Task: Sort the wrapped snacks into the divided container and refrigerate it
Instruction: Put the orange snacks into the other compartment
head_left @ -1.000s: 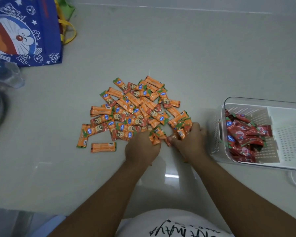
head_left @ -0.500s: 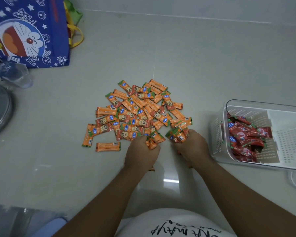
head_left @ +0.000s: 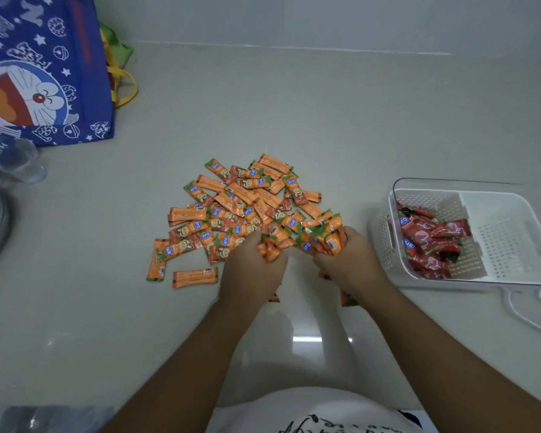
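From the head camera, a loose heap of orange foil-wrapped snack bars (head_left: 231, 207) is lying at the centre of the frame on the pale glossy surface (head_left: 294, 104). The left hand (head_left: 252, 270) is clenching round a small bunch of those orange wrappers at the heap's near edge. The right hand (head_left: 347, 260), just beside it, is gripping a fatter bunch, with wrapper ends sticking up past the curled fingers.

A second ago both hands were lying low against the pile, raking at it. Now the fists are closing fully and the bunches are standing clear of the heap (a couple of strays are peeking out below the wrists).

At the right of the frame, the clear plastic divided container with a white perforated liner (head_left: 383, 235) is sitting near the right hand, apart from the heap. Its left compartment is holding the red wrapped snacks (head_left: 428, 242); its right compartment (head_left: 506, 239) is showing only bare liner.

This is suggesting that the gathering step is finishing and the carry across is coming next, probably into the bare compartment, since red and orange are being kept apart. Most of the orange heap is waiting on the surface, so the sorting is looking roughly half done, and refrigerating is not yet near.

In the upper left, a blue fabric cartoon tote bag (head_left: 44, 73) is standing.
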